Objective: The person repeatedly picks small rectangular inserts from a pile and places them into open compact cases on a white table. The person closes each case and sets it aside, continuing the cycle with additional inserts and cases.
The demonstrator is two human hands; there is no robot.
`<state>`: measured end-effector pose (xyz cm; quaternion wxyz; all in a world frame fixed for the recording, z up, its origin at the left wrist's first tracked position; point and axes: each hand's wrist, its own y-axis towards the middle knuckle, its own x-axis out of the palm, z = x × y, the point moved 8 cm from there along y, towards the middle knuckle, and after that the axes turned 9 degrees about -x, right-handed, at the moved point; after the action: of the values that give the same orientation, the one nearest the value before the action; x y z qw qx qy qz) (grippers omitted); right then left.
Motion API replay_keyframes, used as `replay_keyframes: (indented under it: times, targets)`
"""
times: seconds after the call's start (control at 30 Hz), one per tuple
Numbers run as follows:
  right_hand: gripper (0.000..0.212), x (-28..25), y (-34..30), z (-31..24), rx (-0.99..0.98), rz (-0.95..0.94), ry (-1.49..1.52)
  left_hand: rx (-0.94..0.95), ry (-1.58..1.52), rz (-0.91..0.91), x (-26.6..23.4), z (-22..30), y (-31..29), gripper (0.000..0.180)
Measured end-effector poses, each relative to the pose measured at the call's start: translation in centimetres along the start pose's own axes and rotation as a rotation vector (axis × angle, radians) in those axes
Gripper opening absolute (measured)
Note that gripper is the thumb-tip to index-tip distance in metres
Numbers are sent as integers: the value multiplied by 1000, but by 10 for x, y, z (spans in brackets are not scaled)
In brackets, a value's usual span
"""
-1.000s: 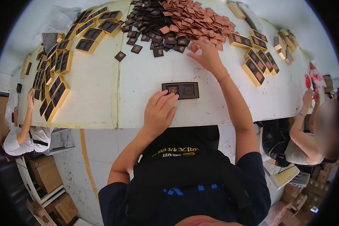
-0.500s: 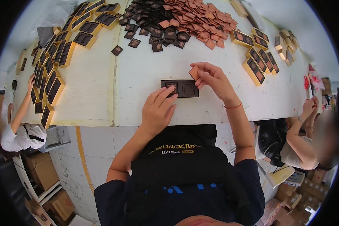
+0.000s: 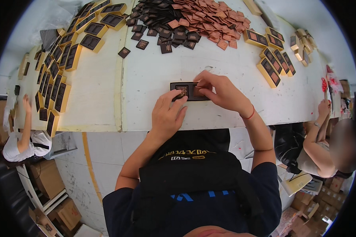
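Note:
A dark rectangular tray with two square recesses lies near the front edge of the white table. My left hand rests beside it, fingertips pressing a dark square piece into its left recess. My right hand covers the tray's right half and pinches a copper-brown square piece down into the right recess. A big heap of loose square pieces, dark on the left and copper-brown on the right, lies at the table's far side.
Rows of filled gold-edged trays line the table's left side, more stand at the right. One person reaches in at the far left, another sits at the right. Cardboard boxes stand on the floor.
My right hand took a copper-brown piece from the far heap, brought it back, and now sets it in the tray's right recess. My left hand stayed at the tray.

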<state>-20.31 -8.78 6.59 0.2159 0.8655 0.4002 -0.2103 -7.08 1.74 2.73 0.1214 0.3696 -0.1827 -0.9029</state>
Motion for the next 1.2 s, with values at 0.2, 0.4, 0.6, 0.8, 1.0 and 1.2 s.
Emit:
replay_keyframes:
  times: [0.2, 0.4, 0.6, 0.8, 1.0, 1.2]
  targets:
    - [23, -1, -6, 8, -118, 14, -253, 32, 60, 9, 0, 3, 1, 35]
    - [39, 18, -41, -7, -272, 180, -644, -13, 25, 15, -10, -6, -2, 37]
    - [48, 6, -93, 7, -139, 257, -681, -281, 404, 475, -167, -126, -13, 32]
    - [38, -75, -139, 37, 86, 318, -914, -362, 867, 663, -321, -256, -71, 56]
    - [41, -98, -112, 33, 61, 516, -930, -435, 1021, 396, -268, -256, -62, 50]
    - [41, 2, 40, 35, -250, 251, -564, -366, 245, 211, -137, -138, -41, 33]
